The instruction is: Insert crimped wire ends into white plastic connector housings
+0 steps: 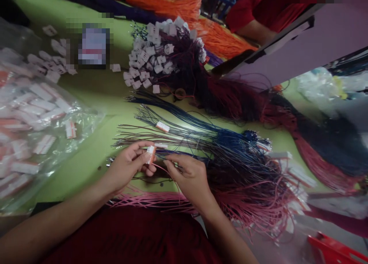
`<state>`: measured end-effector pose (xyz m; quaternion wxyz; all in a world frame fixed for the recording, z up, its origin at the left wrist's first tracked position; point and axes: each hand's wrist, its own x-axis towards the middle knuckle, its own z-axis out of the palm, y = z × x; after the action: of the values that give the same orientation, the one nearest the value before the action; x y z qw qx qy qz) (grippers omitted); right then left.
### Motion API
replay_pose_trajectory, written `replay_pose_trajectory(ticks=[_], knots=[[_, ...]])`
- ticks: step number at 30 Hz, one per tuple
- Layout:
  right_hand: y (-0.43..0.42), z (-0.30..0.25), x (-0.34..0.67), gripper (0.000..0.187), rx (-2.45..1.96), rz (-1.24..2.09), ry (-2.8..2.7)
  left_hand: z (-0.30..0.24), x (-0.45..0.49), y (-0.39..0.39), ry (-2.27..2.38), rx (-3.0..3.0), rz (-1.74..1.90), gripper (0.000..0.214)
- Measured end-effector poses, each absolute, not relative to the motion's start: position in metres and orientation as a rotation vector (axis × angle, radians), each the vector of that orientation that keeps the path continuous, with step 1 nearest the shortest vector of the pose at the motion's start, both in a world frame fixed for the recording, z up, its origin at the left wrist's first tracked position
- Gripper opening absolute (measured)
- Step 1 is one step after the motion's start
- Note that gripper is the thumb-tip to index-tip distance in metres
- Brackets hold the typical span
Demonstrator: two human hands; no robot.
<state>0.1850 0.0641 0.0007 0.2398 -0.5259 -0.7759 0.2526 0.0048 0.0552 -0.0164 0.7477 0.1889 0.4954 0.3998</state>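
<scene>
My left hand (129, 165) pinches a small white plastic connector (150, 153) between thumb and fingers, just above the green table (94, 91). My right hand (188, 176) is closed in a pinch on a thin pink wire (161, 167) right beside the connector. Under and beyond both hands lie fanned bundles of blue wires (184, 122), brown wires (138, 138) and pink wires (161, 199). Another white connector (162, 127) rests on the blue wires.
A clear bag of white connectors (31, 118) fills the left side. A heap of finished white connectors on dark wires (161, 53) sits at the back, with orange wire bundles (178, 5) behind. Red and black wires (287, 114) spread right. Another person in red (258, 11) stands top right.
</scene>
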Motion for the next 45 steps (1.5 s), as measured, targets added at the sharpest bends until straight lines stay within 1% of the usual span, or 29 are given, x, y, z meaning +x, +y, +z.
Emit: replay_pose_trajectory(ticks=[4, 19, 24, 31, 37, 41, 45], knots=[[0.064, 0.002, 0.185, 0.011, -1.405, 0.620, -2.187, -0.017, 0.003, 0.054, 1.078, 0.401, 0.867, 0.036], [0.063, 0.010, 0.172, 0.014, -1.267, 0.550, -2.254, -0.017, 0.003, 0.050, 1.005, 0.453, 0.823, 0.036], [0.063, 0.010, 0.177, 0.014, -1.327, 0.496, -2.263, -0.016, 0.001, 0.051, 1.026, 0.427, 0.853, 0.034], [0.064, 0.012, 0.177, 0.014, -1.350, 0.518, -2.329, -0.013, 0.001, 0.052, 1.070, 0.462, 0.844, 0.036], [0.066, 0.011, 0.175, 0.016, -1.277, 0.554, -2.284, -0.014, 0.004, 0.053, 1.103, 0.506, 0.860, 0.035], [0.065, 0.007, 0.174, 0.013, -1.307, 0.586, -2.278, -0.017, 0.003, 0.052, 1.083, 0.491, 0.862, 0.035], [0.066, 0.005, 0.173, 0.015, -1.319, 0.571, -2.312, -0.016, 0.003, 0.051, 1.096, 0.526, 0.866, 0.034]])
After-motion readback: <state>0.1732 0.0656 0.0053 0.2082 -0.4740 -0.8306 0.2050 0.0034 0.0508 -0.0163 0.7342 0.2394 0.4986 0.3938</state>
